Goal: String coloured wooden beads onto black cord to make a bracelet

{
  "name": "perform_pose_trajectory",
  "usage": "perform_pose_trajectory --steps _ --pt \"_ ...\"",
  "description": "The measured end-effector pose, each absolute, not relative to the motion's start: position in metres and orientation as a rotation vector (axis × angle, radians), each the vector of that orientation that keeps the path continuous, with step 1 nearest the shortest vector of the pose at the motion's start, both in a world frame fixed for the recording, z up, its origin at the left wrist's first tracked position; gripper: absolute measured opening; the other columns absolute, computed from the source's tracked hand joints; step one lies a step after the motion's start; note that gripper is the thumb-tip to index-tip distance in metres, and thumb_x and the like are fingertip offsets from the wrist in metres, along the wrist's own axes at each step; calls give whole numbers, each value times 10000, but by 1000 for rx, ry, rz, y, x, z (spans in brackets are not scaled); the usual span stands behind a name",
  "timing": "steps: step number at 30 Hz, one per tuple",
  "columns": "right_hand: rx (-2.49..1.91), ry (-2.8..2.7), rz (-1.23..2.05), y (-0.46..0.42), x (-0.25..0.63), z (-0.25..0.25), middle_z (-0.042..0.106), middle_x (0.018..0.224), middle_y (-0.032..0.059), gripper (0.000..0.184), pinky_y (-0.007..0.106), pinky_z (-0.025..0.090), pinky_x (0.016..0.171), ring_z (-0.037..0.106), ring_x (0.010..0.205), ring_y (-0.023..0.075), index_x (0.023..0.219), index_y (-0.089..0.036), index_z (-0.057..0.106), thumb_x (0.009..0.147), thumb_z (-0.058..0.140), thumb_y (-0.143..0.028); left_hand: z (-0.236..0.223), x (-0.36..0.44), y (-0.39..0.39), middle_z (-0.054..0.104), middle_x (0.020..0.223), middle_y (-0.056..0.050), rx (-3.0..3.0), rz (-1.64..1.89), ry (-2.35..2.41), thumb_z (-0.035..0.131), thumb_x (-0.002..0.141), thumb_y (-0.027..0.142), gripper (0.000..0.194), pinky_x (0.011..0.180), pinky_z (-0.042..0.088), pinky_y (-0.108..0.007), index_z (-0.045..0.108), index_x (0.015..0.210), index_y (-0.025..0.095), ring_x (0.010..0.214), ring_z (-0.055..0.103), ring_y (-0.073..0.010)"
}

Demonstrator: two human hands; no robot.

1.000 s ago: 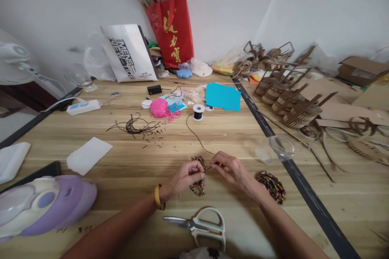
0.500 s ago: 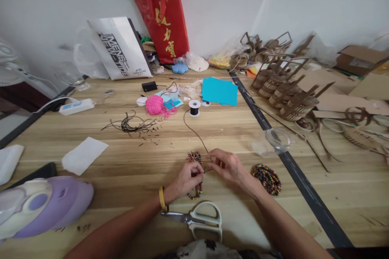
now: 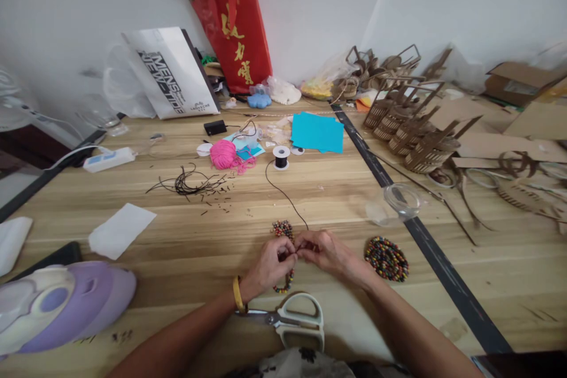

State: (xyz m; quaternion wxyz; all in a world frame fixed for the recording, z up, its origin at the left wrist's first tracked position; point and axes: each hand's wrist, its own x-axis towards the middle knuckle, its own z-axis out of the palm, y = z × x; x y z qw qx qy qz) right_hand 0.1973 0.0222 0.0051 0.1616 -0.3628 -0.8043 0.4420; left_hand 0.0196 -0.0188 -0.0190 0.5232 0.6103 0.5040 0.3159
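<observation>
My left hand (image 3: 275, 258) is closed in a pinch over a string of multicoloured beads (image 3: 283, 228), which hangs out above and below it. Fingertip to fingertip with it, my right hand (image 3: 325, 253) pinches the black cord (image 3: 287, 196). That cord runs back over the table to a white spool (image 3: 281, 157). The exact spot where cord and beads meet is hidden by my fingers. Scissors (image 3: 301, 322) with pale handles lie below my hands, blades pointing left. To the right of my right wrist rests a coiled pile of beads (image 3: 387, 258).
Cut black cords (image 3: 188, 182) and small scraps lie left of centre. Pink yarn (image 3: 224, 155) and blue sheets (image 3: 318, 132) sit farther back. A clear round container (image 3: 402, 201) stands on the right, near small woven baskets (image 3: 410, 130). A purple-and-white device (image 3: 80, 301) occupies the near left.
My right hand has moved left and down, bringing its fingertips against those of my left hand. The stretch of cord between the hands no longer shows. The view has shifted slightly.
</observation>
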Motion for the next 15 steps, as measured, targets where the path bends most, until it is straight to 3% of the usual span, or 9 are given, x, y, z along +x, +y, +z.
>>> perform_pose_trajectory --steps 9,15 --pt "-999 -2309 1293 24 199 9 628 724 0 130 195 382 588 530 637 113 854 -146 664 811 544 -117 -15 18 -18 526 556 29 1347 753 1178 557 738 210 99 484 380 -183 487 689 161 503 499 -92" --pt "-981 -2206 1406 26 199 7 601 721 2 122 203 370 587 498 645 112 852 -140 645 842 536 -193 -11 15 -17 573 593 17 1154 703 1093 629 737 384 262 486 434 -205 510 756 152 501 554 -104"
